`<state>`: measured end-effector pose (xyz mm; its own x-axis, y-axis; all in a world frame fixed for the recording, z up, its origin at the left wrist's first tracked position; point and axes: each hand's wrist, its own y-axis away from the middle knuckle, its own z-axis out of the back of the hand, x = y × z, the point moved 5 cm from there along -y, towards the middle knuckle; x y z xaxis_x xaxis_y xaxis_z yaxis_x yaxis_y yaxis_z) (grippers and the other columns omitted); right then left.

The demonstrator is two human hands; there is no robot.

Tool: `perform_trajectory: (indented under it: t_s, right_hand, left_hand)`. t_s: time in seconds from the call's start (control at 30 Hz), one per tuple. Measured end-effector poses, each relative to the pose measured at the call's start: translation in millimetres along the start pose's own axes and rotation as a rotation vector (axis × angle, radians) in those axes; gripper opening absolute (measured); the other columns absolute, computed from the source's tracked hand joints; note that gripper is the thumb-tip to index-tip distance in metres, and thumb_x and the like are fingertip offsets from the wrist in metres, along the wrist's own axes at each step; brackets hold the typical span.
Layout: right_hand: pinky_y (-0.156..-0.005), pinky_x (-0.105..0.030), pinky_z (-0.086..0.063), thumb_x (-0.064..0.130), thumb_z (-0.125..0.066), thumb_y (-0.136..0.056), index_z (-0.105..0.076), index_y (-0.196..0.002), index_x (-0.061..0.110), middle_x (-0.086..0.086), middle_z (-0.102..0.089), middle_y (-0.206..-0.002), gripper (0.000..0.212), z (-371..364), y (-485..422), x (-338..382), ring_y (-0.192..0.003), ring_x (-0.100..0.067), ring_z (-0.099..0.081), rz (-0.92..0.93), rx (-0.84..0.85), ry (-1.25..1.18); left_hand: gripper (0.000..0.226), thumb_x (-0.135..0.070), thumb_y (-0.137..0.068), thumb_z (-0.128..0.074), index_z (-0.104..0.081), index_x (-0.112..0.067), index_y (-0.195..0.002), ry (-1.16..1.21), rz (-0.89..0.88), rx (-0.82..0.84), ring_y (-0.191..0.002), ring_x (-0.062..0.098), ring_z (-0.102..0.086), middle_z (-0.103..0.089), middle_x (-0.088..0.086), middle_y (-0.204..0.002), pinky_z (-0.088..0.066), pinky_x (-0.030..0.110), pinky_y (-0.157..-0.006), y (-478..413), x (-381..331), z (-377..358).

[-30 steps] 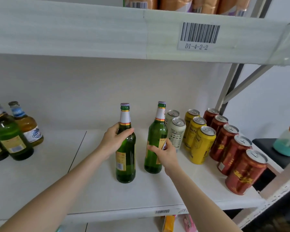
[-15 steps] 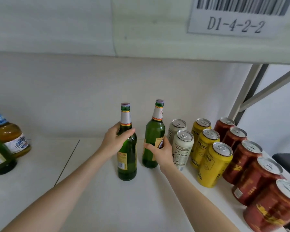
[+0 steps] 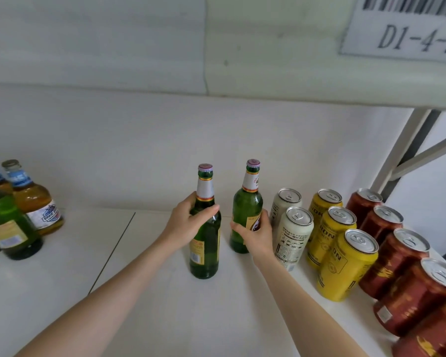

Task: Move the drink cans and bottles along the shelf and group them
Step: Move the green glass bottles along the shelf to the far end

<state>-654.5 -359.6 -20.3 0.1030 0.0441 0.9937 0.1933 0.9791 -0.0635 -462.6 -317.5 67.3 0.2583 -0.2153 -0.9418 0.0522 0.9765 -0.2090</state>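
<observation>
Head view: left grip (image 3: pixel 186 225) wraps near green bottle (image 3: pixel 206 256), shelf (image 3: pixel 165 318) centre; right grip (image 3: pixel 258 235) wraps far green bottle (image 3: pixel 246 207) beside it. Cans (image 3: pixel 345 269) stand at 3 o'clock. Tag (image 3: pixel 402 34) at 1 o'clock reads "D1-4-2".

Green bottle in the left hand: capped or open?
Capped. The green bottle carries a crimped purple cap; the left hand grips its shoulder.

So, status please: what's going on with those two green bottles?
Left hand grips the nearer green bottle at its shoulder. Right hand grips the farther green bottle, next to the white cans. Both upright on the shelf, apart.
</observation>
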Motion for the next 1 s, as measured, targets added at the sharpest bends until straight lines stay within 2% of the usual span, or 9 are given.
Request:
perform_trajectory:
  t_s: [0.27,0.4,0.53,0.77,0.83,0.9,1.0]
  right_hand:
    - [-0.102,-0.042,-0.048,0.022,-0.087,-0.067,-0.046,-0.132,0.023,0.004,-0.061,-0.122,0.076,-1.4,-1.3,0.7,-0.113,-0.014,-0.059,0.032,0.009,-0.013]
    - [-0.103,-0.044,-0.048,0.029,-0.088,-0.065,-0.045,-0.132,0.024,0.005,-0.061,-0.122,0.079,-2.0,-3.0,-1.2,-0.114,-0.014,-0.058,0.029,0.023,-0.006]
    - [-0.105,-0.045,-0.046,0.027,-0.086,-0.070,-0.042,-0.137,0.022,0.003,-0.058,-0.128,0.079,-2.0,1.9,-1.5,-0.118,-0.015,-0.055,-0.005,0.014,-0.013]
    - [-0.104,-0.027,-0.035,0.022,-0.077,-0.082,-0.029,-0.150,0.018,0.008,-0.044,-0.140,0.084,8.3,52.7,-4.9,-0.125,-0.005,-0.042,-0.065,-0.012,-0.111]
    - [-0.108,-0.031,-0.035,0.024,-0.077,-0.082,-0.035,-0.145,0.021,0.009,-0.046,-0.137,0.076,10.3,72.2,-8.3,-0.126,-0.006,-0.042,-0.064,-0.039,-0.091]
    - [-0.107,-0.035,-0.038,0.024,-0.078,-0.080,-0.044,-0.132,0.023,0.008,-0.051,-0.128,0.061,6.3,89.3,-10.0,-0.125,-0.011,-0.045,-0.043,-0.051,-0.031]
    - [-0.102,-0.031,-0.039,0.023,-0.082,-0.076,-0.046,-0.130,0.022,0.008,-0.051,-0.126,0.065,-14.5,101.6,-8.4,-0.122,-0.011,-0.046,-0.033,0.072,0.043]
  left_hand:
    - [0.014,-0.031,-0.088,-0.070,-0.061,-0.023,-0.093,0.010,-0.026,0.020,-0.087,0.014,-0.069,-0.070,-0.003,-0.086,-0.052,0.031,-0.079,13.3,1.3,-2.4]
    - [0.011,-0.030,-0.088,-0.069,-0.060,-0.026,-0.092,0.017,-0.012,0.017,-0.085,0.010,-0.067,-0.068,-0.008,-0.083,-0.047,0.025,-0.077,19.1,0.9,-1.9]
    - [0.014,-0.031,-0.089,-0.069,-0.060,-0.024,-0.097,0.010,0.010,0.028,-0.088,0.010,-0.068,-0.070,-0.005,-0.088,-0.048,0.024,-0.077,23.3,0.9,-1.2]
    - [0.022,-0.030,-0.087,-0.071,-0.063,-0.019,-0.104,0.034,0.075,0.048,-0.094,0.014,-0.069,-0.072,0.001,-0.097,-0.054,0.032,-0.086,28.1,1.2,2.8]
    - [0.021,-0.029,-0.088,-0.071,-0.066,-0.023,-0.107,0.106,0.125,0.048,-0.098,0.016,-0.070,-0.073,0.001,-0.100,-0.054,0.034,-0.089,31.0,4.4,6.2]
    - [0.019,-0.028,-0.089,-0.069,-0.067,-0.027,-0.109,0.192,0.182,0.036,-0.098,0.016,-0.070,-0.074,0.001,-0.101,-0.054,0.034,-0.089,34.2,7.7,9.9]
    - [0.021,-0.029,-0.090,-0.068,-0.066,-0.027,-0.110,0.214,0.228,0.036,-0.092,0.012,-0.071,-0.074,0.001,-0.097,-0.056,0.028,-0.079,38.0,8.0,11.2]
